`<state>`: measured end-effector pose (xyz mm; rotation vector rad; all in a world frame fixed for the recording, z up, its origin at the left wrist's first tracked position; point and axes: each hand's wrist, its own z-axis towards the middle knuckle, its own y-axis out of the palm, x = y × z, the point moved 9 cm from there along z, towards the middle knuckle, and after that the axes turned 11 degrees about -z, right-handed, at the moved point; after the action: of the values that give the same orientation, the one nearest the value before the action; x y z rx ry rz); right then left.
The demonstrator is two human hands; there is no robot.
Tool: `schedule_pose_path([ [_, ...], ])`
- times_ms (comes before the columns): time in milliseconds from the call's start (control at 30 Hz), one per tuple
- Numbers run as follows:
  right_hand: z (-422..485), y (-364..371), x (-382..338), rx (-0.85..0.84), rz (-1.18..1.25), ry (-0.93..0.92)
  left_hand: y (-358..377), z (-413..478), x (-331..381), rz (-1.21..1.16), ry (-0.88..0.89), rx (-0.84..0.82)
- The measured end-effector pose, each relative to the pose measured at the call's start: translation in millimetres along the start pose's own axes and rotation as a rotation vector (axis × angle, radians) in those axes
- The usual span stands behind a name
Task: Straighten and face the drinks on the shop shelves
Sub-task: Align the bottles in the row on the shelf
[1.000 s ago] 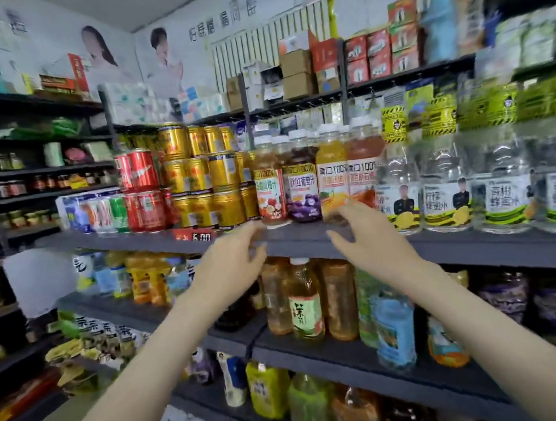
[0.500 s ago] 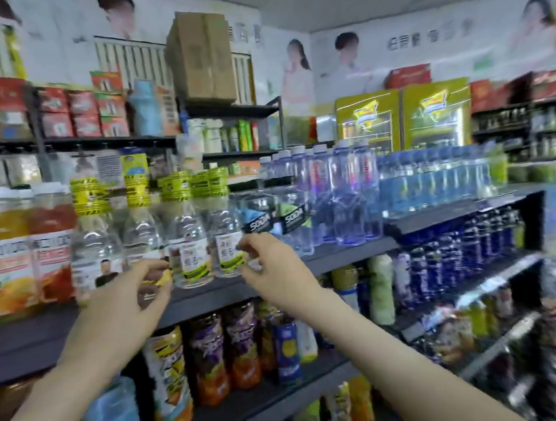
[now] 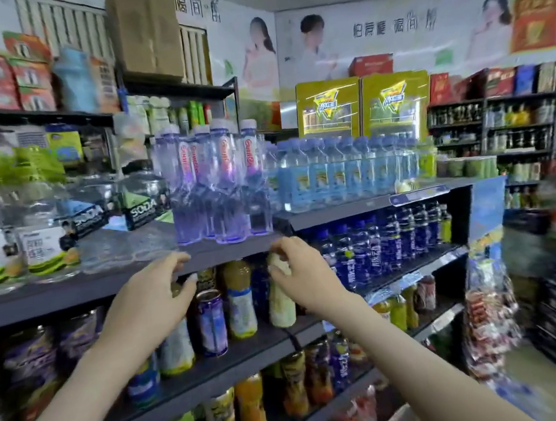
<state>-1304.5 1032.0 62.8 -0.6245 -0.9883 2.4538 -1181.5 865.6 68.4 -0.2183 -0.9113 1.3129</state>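
Both arms reach up toward the upper shelf (image 3: 72, 293), the grips just below and in front of its front edge. The left grip (image 3: 152, 302) hangs with fingers loosely curled around nothing, its fingertips (image 3: 179, 259) level with the shelf's front edge; contact with the edge cannot be told. The right grip (image 3: 306, 276) is curled too, fingers drawn toward the thumb, and they overlap the top of a pale bottle (image 3: 281, 301) standing on the lower shelf (image 3: 234, 359); whether they pinch that top or only pass in front of it cannot be told. Directly above the gap between the grips, a tight cluster of clear violet bottles (image 3: 216, 189) with red lettering stands upright at the front edge of the upper shelf, white caps up. To their left, set further back, are squat soda bottles (image 3: 142, 204) with dark labels, and further left clear bottles with lemon labels (image 3: 43, 238), blurred. To the right, on the adjoining section, a close row of water bottles with blue labels (image 3: 344, 169) stands along the front edge. On the lower shelf, between the grips, a purple can (image 3: 211, 320) and an orange drink bottle (image 3: 239, 300) stand side by side, the pale bottle just right of them. Dark blue bottles (image 3: 376, 244) fill the shelf section to the right.
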Motion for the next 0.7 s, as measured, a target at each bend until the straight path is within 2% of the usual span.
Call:
schedule_pose_path([
  [200,0,-1,80,-0.040,0.050,0.075,69,8,33,-0.008,-0.013,-0.027],
  [333,2,3,107,-0.013,0.087,0.095,98,22,53,0.032,0.012,-0.049],
  [467,-9,18,135,-0.062,0.123,0.155,132,32,63,0.037,0.026,-0.088],
  [700,-34,68,157,-0.177,0.087,0.202,178,-5,22,0.101,-0.084,-0.145],
])
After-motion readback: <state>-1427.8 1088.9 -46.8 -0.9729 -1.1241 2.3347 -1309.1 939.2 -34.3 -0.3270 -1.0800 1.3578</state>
